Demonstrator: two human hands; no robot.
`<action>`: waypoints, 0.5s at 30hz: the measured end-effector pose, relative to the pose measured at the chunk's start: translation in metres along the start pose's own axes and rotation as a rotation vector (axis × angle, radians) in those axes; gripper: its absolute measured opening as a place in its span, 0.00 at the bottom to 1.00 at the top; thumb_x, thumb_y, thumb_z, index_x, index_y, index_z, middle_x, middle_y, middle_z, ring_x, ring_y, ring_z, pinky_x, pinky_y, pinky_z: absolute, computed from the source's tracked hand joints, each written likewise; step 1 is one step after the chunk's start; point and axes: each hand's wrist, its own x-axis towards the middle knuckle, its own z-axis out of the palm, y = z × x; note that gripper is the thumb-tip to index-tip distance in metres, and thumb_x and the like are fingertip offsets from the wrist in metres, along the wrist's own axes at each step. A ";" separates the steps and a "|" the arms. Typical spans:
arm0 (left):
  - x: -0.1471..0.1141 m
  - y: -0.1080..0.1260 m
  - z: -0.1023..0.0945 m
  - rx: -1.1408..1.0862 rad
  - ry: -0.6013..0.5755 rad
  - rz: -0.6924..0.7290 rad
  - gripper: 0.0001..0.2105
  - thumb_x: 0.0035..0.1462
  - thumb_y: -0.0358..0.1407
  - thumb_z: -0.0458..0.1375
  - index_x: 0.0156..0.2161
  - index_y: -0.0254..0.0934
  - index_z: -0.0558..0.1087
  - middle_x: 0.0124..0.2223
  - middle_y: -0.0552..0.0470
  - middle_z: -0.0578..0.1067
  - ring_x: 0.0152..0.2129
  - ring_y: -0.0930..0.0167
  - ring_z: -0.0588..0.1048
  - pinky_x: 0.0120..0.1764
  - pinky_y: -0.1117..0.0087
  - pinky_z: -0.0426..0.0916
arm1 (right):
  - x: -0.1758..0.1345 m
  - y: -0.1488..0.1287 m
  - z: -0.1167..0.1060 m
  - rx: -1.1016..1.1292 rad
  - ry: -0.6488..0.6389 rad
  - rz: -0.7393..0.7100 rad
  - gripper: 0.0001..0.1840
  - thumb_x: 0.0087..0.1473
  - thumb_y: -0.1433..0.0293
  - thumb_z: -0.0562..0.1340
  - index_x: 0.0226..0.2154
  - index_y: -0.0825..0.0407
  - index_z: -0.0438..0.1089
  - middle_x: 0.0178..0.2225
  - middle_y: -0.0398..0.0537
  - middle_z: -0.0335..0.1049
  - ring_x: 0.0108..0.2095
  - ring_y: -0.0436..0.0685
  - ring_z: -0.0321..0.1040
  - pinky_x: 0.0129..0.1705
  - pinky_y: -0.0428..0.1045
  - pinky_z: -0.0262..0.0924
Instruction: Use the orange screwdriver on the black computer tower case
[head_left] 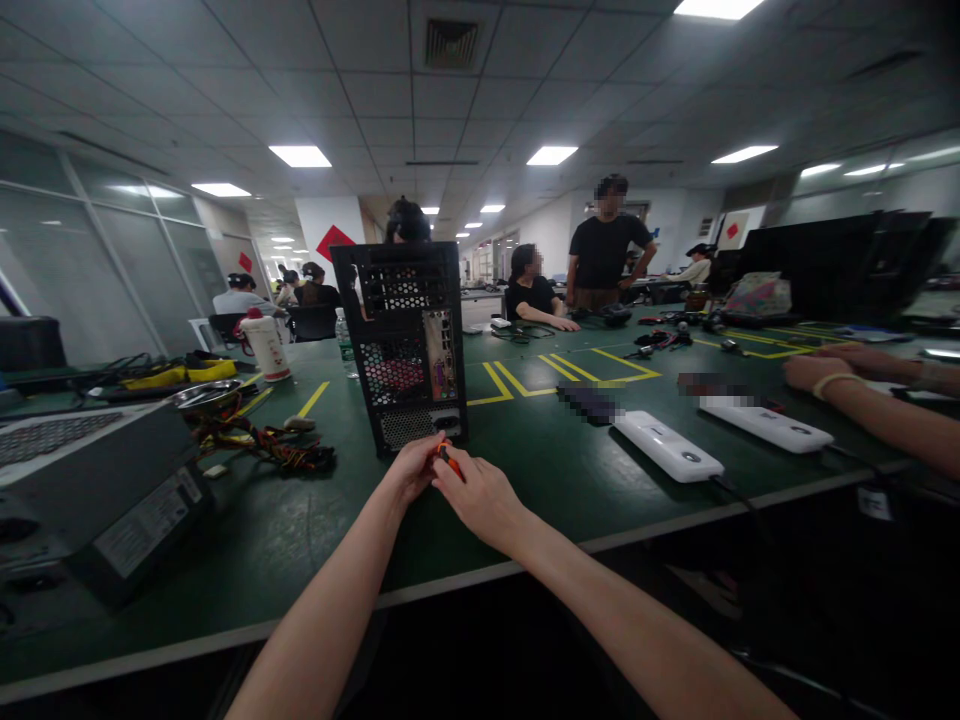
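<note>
Well to the left of the fingers, a grey metal power supply (97,490) is set on the green surface (285,540), apparently to be out of the hands' way. Nearer the fingers on that side, a tangle of cables (274,450) is laid, with a white bottle (266,347) stood farther back. Directly beyond the fingers, a black computer case (401,375) is stood upright, its rear panel turned this way, probably so that its openings can be reached. The fingers of the left hand (416,470) are curled before the case's lower edge; whether anything is pinched by them cannot be told. Just beside them, a partly hidden orange-and-black tool (450,460) is gripped in the closed fingers of the right hand (480,497), seemingly for fine control. To the right of the fingers, two white devices (667,447) are laid, well apart from the case. Farther right, a co-worker's forearm (892,415) is seen.
</note>
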 end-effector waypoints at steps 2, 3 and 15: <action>0.001 0.000 0.000 -0.002 -0.013 -0.001 0.09 0.44 0.36 0.58 0.24 0.29 0.68 0.16 0.54 0.66 0.13 0.79 0.65 0.17 0.78 0.58 | 0.000 0.000 0.000 0.014 0.012 0.016 0.14 0.54 0.68 0.49 0.43 0.55 0.57 0.43 0.55 0.59 0.37 0.54 0.61 0.37 0.49 0.57; 0.002 0.000 0.000 -0.007 -0.023 0.000 0.09 0.43 0.36 0.58 0.23 0.29 0.68 0.16 0.54 0.65 0.13 0.79 0.65 0.17 0.79 0.57 | 0.000 -0.001 0.000 0.021 0.017 0.016 0.14 0.53 0.69 0.50 0.43 0.56 0.57 0.43 0.55 0.59 0.38 0.54 0.61 0.37 0.50 0.57; 0.003 -0.002 0.004 -0.020 0.050 0.059 0.04 0.49 0.28 0.50 0.29 0.30 0.67 0.19 0.54 0.66 0.12 0.80 0.63 0.15 0.80 0.55 | 0.000 0.003 0.005 -0.017 0.057 0.158 0.10 0.55 0.67 0.49 0.36 0.56 0.58 0.32 0.49 0.61 0.30 0.51 0.61 0.31 0.46 0.56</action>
